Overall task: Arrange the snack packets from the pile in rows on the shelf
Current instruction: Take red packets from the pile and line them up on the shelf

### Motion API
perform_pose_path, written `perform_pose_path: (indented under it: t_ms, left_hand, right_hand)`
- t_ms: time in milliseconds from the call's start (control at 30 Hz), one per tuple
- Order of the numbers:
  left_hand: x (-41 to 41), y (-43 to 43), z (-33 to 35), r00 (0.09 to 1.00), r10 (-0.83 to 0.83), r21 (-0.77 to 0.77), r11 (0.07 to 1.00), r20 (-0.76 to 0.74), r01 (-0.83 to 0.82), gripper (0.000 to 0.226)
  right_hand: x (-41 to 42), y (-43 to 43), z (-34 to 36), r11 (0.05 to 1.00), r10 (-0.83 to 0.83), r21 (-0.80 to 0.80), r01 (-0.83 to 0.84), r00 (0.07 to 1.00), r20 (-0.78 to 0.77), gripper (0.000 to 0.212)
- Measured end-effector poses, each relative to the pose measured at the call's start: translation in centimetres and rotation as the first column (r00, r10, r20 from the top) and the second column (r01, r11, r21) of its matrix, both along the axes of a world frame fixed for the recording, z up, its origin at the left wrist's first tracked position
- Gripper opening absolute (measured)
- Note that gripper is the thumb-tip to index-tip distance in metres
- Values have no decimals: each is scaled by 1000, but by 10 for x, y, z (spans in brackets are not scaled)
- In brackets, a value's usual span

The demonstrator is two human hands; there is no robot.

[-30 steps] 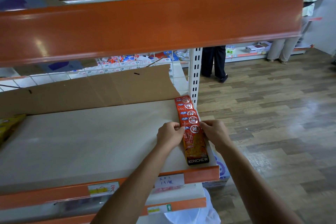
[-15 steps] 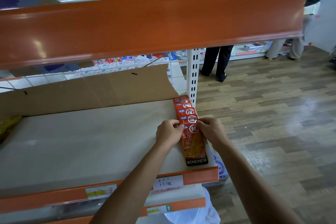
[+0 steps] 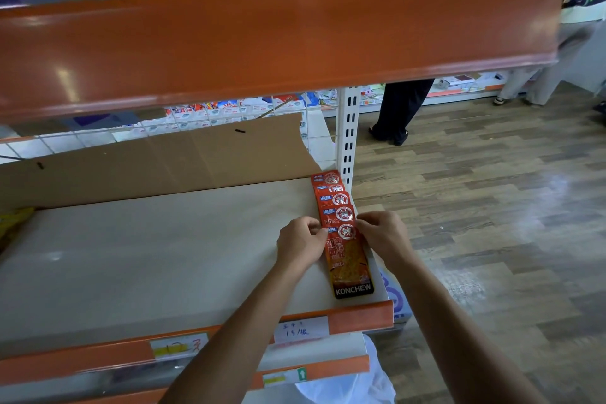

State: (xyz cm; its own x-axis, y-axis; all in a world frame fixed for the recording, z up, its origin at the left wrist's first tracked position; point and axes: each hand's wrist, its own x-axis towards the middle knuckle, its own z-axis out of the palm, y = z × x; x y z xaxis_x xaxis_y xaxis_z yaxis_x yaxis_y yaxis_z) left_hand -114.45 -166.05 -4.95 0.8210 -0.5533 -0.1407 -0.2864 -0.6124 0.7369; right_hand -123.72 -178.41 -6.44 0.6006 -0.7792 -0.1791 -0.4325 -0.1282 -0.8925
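Left hand [image 3: 300, 239] at 9 o'clock and right hand [image 3: 383, 233] at 3 pinch the front packet [image 3: 352, 269], probably squaring the overlapped row [image 3: 334, 200].

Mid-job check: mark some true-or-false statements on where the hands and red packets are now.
1. The left hand and right hand both pinch the front packet. True.
2. The red packets overlap in one row running back along the shelf. True.
3. That row sits at the shelf's left end. False: it is at the right end, beside the white upright.
4. The cardboard covers the row. False: it stands along the shelf's back, off the row.
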Motion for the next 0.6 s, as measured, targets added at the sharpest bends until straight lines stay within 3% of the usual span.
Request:
perform_pose_path:
  t_ms: [167, 367, 600]
  left_hand:
    - [0, 6, -1, 1000, -12, 53, 999, 29, 10, 32]
    - [-2, 2, 1, 1000, 18, -23, 1000, 2, -18, 26]
    - [-1, -4, -2, 996, 66, -89, 993, -54, -71, 23]
  right_hand:
    - [-3, 1, -4, 1000, -17, -19, 17, 1000, -12, 11]
    - [-1, -1, -4, 997, -72, -26, 73, 997, 11, 21]
    - [0, -3, 0, 992, -117, -52, 119, 992, 41, 18]
